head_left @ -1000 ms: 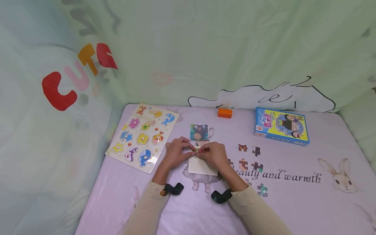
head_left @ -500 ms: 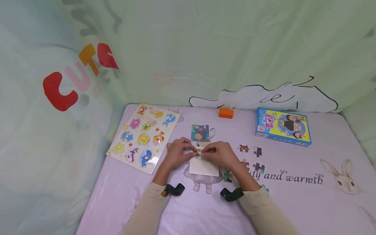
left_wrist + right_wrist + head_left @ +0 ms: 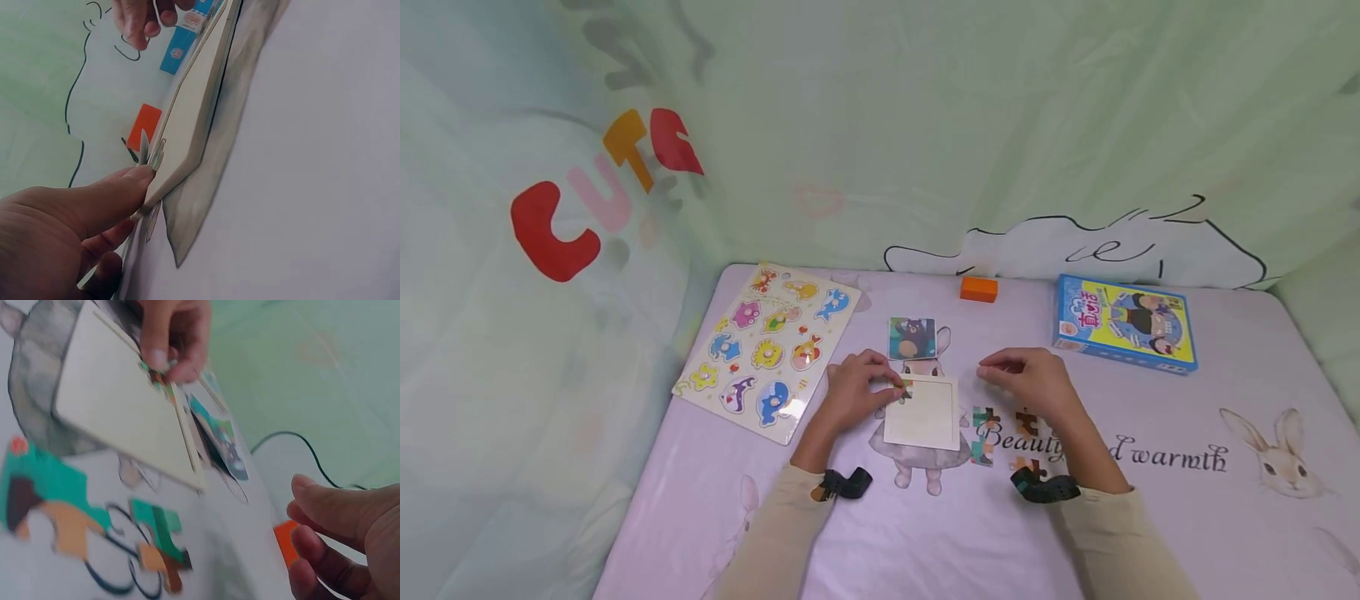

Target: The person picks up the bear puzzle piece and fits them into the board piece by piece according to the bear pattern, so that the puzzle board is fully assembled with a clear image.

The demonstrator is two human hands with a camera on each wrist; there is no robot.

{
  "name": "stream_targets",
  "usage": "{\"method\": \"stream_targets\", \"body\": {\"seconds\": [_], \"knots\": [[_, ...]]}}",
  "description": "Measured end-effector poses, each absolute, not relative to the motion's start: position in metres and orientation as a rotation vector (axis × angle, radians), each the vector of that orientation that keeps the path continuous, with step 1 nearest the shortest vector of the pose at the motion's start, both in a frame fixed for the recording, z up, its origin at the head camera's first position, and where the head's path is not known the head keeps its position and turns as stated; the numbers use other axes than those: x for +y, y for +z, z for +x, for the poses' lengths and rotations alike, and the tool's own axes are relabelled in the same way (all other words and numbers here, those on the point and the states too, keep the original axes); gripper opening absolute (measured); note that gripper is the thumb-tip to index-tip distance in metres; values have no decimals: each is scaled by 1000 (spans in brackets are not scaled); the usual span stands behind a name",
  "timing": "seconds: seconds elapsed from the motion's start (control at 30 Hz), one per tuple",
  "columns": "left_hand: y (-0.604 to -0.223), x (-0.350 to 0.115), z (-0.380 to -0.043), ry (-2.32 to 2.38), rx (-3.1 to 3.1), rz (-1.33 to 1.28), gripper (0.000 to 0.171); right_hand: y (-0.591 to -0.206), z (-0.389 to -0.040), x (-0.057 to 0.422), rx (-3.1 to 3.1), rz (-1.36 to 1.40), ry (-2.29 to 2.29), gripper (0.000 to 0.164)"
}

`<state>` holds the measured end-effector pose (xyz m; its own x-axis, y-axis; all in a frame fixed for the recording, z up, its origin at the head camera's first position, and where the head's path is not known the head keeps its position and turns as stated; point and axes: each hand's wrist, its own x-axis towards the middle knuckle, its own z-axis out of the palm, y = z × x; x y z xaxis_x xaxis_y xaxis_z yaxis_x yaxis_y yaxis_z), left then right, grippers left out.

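Observation:
A pale square puzzle tray (image 3: 925,425) lies in front of me, its raised rim showing. At its upper left corner my left hand (image 3: 859,390) pinches a small green and brown puzzle piece (image 3: 157,378) with thumb and index finger. My right hand (image 3: 1037,382) is raised to the right of the tray, fingers loosely bent and thumb near the index finger, with nothing in it. Below it lie several loose puzzle pieces (image 3: 982,452), some hidden by the right hand and forearm. A bear picture card (image 3: 912,339) lies just beyond the tray.
On the left lies a wooden peg board (image 3: 767,354) with sea animals. An orange block (image 3: 979,289) is at the back, and a blue and yellow box (image 3: 1126,325) at the back right. Curtains (image 3: 850,133) rise along the table's far and left sides.
My right hand has let go at the tray's corner and moved right, over the loose pieces, uncovering most of the tray. The left hand has stayed at the corner piece.

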<state>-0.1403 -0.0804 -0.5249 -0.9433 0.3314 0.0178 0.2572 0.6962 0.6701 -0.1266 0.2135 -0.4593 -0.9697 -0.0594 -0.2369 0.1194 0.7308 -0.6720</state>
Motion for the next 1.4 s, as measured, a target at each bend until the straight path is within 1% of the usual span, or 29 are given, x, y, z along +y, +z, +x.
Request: {"method": "stream_targets", "body": {"seconds": [0.27,0.57,0.97,1.23,1.4], "knots": [[-526,-81,-140,1057,2796,464,12,-462,-123,246,2750,195,-999,40],[-527,-80,-140,1053,2791,457,12,-472,-121,265,2762,265,-937,42],[-526,-79,-140,1055,2795,456,11,-481,-123,268,2754,303,-909,40],[-524,-78,-139,1058,2801,465,10,-482,-123,268,2767,294,-880,37],[-525,-79,-140,1056,2797,461,10,-481,-125,266,2750,300,-873,38]]}}
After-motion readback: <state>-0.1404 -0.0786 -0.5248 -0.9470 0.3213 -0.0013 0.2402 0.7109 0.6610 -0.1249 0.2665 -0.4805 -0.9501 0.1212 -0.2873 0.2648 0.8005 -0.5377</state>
